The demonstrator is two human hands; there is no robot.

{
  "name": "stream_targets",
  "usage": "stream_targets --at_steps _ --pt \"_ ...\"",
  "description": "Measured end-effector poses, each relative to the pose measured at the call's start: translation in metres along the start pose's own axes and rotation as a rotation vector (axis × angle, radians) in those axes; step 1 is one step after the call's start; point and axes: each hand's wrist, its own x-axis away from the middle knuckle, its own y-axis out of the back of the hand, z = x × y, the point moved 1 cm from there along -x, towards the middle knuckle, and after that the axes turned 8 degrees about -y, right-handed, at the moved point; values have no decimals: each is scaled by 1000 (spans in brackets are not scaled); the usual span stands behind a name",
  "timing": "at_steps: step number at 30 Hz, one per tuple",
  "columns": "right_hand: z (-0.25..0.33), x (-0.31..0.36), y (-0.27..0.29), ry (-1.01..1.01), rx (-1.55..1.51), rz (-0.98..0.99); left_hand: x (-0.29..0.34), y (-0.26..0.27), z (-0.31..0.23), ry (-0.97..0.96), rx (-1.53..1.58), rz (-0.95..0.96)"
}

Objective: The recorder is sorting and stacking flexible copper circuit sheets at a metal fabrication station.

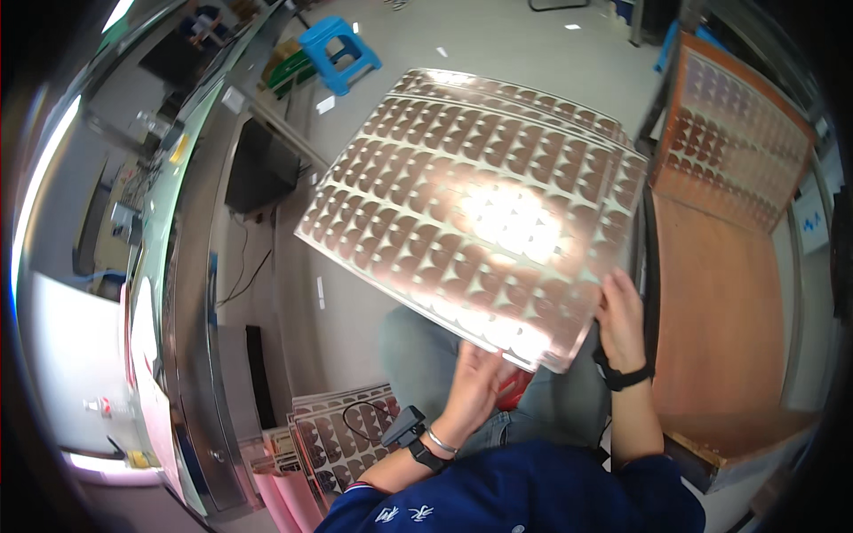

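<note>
A few large, thin, copper-coloured sheets point(426, 191), patterned with rows of rounded shapes, lie loosely stacked and slightly out of line above my lap. Bright light glares off their middle. My left hand point(475, 382) grips the near edge, thumb on top and the other fingers mostly hidden underneath. At the right-hand edge, near the close corner, my right hand point(622, 320) is closed on the same sheets. Similar patterned sheets point(342, 435) stand low beside my left forearm. Another patterned sheet point(733, 133) leans on the upright back of a wooden stand at the right.
That wooden stand point(720, 302) has a long orange-brown board and sits close to my right arm. A metal-edged workbench point(191, 355) runs along my left, with a black box point(262, 169) beside it. Pink rolls point(293, 499) stand low left. A blue stool point(342, 53) is farther off.
</note>
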Motion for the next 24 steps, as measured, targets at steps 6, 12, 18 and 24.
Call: stream_targets --at_steps 6,12,18,24 --pt "8 1 31 63 99 -185 22 53 3 377 -194 484" --pt "6 8 45 21 301 31 24 92 -8 475 -173 516" --pt "9 9 25 53 349 -77 17 98 3 406 -105 496" --pt "0 2 42 31 351 -38 19 89 12 360 -254 459"
